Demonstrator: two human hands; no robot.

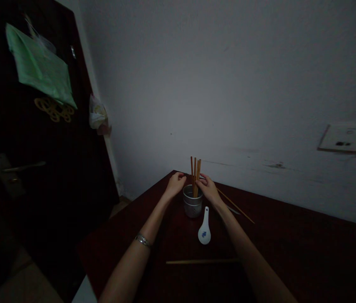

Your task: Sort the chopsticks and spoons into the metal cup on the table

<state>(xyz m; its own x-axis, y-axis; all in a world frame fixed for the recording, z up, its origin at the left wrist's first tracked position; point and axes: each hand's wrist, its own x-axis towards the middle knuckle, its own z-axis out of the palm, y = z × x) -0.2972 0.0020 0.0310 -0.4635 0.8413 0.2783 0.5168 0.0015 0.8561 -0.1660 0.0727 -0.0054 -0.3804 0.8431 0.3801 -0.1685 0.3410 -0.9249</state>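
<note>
The dark table (127, 235) spreads beneath both hands. Between them stands the metal cup (192, 209), just beside the left hand (176, 185), whose fingers curl loosely; whether they hold anything, I cannot tell. The right hand (209, 189) has bent fingers at the upright chopsticks (195, 172) in the cup; whether it grips them is unclear. Past its outer side lies a loose chopstick (236, 206); another stick (197, 261) lies nearer the body, below both hands. The white spoon (204, 235) rests below the right hand. A sideways push on the tall chopsticks could tip the cup, and a dropping wrist could knock the spoon.
</note>
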